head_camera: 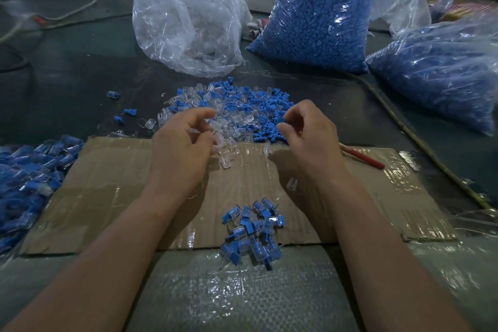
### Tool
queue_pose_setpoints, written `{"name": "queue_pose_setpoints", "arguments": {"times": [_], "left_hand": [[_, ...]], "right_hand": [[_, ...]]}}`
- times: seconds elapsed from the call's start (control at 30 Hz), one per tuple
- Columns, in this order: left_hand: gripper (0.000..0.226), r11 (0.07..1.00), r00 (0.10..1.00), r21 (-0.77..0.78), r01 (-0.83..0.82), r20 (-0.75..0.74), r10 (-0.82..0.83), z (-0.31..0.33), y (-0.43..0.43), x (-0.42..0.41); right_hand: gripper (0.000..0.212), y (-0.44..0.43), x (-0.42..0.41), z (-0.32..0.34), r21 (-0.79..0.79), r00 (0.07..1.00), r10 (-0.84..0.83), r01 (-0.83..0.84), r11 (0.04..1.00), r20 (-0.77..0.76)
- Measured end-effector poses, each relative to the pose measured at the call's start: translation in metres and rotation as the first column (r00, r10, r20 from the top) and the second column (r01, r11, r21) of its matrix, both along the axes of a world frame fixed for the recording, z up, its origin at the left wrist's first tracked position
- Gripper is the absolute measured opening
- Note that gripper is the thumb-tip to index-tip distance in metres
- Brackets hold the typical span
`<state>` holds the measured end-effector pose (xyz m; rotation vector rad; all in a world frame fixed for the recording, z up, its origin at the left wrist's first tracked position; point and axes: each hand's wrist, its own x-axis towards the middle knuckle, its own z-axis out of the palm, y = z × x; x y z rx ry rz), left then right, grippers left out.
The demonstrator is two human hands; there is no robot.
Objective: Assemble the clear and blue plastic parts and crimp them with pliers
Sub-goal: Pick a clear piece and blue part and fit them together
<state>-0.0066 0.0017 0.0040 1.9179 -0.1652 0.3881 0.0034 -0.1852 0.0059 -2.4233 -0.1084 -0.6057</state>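
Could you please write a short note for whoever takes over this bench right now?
Left hand: fingers curled over clear parts in the loose pile; grip unclear.
Right hand: fingers curled at the pile's blue parts; grip unclear.
Pliers lie on the cardboard, just right of the right hand.
Done: a small heap of joined pieces at the cardboard's near edge, a bigger heap far left.
Left: the loose pile, plus the bags of parts behind it.

Two hands [183, 151] [310, 143], two bags of blue parts [315, 21] [442, 78], one bag of clear parts [186, 21], one cardboard sheet [107, 183]
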Motion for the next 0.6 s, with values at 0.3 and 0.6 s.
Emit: {"name": "queue_pose_setpoints", "arguments": {"times": [0.3,0.6], "left_hand": [[0.024,0.963,0.982,-0.241,0.118,-0.117,-0.149,0.002,0.002,0.001],[0.021,0.955,0.970,-0.241,0.171,-0.129,-0.206,0.000,-0.002,-0.002]], "right_hand": [[0.013,0.018,-0.015,0.009,0.256,0.985,0.173,-0.167,0.952,-0.001],[0.021,0.029,-0.024,0.013,0.557,0.933,0.355,-0.267,0.786,-0.052]]}}
